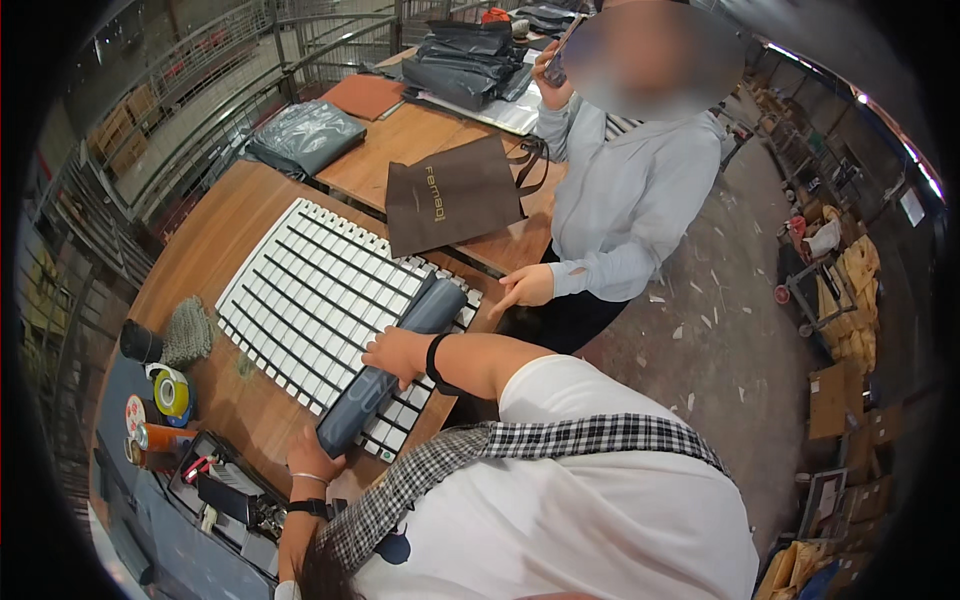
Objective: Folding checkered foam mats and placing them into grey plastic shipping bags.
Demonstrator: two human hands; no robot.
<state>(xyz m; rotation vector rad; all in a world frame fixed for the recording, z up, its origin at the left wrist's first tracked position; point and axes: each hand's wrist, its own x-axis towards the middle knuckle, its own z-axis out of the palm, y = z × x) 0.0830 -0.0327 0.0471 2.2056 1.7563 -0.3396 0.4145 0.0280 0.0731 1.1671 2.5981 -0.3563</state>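
Observation:
A white slatted panel, crossed by several black strips, lies flat on a wooden table. Across its near right part rests a dark blue-grey roll, smooth like rolled plastic sheeting; what is inside it, if anything, is hidden. My left hand grips the roll's near end. Farther up, my right hand curls over the roll about midway. The roll's far end sticks out beyond my right hand. Part of the panel shows on the near side of the roll too.
A brown paper bag lies beyond the panel. Across the table stands a person in grey, one hand holding a phone, the other pointing near the panel. Yellow tape and a tool tray sit left. Dark plastic bags are piled behind.

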